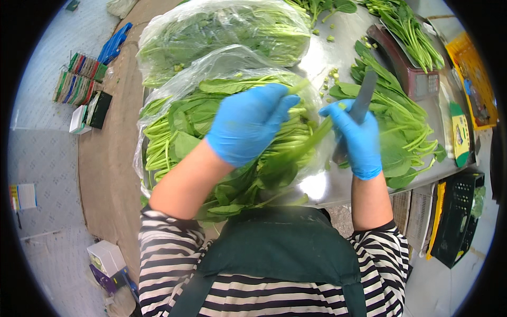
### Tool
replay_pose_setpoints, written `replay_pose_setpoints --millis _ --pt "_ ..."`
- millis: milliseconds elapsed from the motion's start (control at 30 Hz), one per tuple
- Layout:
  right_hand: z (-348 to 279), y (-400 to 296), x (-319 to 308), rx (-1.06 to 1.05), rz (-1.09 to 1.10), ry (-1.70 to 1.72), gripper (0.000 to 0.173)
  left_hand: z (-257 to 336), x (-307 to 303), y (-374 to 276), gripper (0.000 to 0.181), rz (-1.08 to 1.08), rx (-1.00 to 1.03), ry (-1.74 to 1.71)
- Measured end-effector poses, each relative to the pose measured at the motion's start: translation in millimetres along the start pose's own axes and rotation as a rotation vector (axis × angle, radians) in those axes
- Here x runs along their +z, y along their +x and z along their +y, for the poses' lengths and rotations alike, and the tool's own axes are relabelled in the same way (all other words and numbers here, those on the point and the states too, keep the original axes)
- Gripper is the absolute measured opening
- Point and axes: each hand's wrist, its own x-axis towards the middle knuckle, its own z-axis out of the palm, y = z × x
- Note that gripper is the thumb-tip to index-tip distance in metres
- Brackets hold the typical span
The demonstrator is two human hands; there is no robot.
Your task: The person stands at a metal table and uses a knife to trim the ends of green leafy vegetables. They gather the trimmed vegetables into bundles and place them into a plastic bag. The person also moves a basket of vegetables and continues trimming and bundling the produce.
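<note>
My right hand (356,138), in a blue glove, holds a knife (363,97) with its dark blade pointing away from me. Its thumb and fingers also pinch a leafy green stalk (313,142), whose blurred leaves hang down to the left. My left hand (253,123), gloved in blue too, is closed above an open plastic bag (233,59) full of leafy greens (194,115). A blurred green stem (299,86) sticks out past its fingers. Beside my right hand, a loose pile of the same greens (396,126) lies on the metal table (317,188).
Behind the open bag lies another filled plastic bag (225,35). Cut stem ends (330,79) are scattered on the table. A scale (416,77) at the far right carries more greens (416,39). Crates (455,218) stand below the table's right side, and a yellow crate (471,79) sits beyond the scale.
</note>
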Motion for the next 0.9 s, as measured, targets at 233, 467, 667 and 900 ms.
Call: replay_pose_setpoints --millis 233,467,667,900 --pt "-11 25 -61 -0.149 0.297 0.269 0.023 -6 15 -44 0.032 -1.011 0.419 -0.447" --pt "-6 30 -76 -0.208 0.425 0.374 0.017 -21 31 -27 0.015 0.009 -0.216 -0.885" --pt "-18 17 -31 -0.177 0.306 0.295 0.018 -5 56 20 0.044 -0.082 0.114 -0.525" --pt "-30 17 -21 -0.130 -0.029 0.267 0.020 2 30 54 0.046 -0.587 0.010 -0.866"
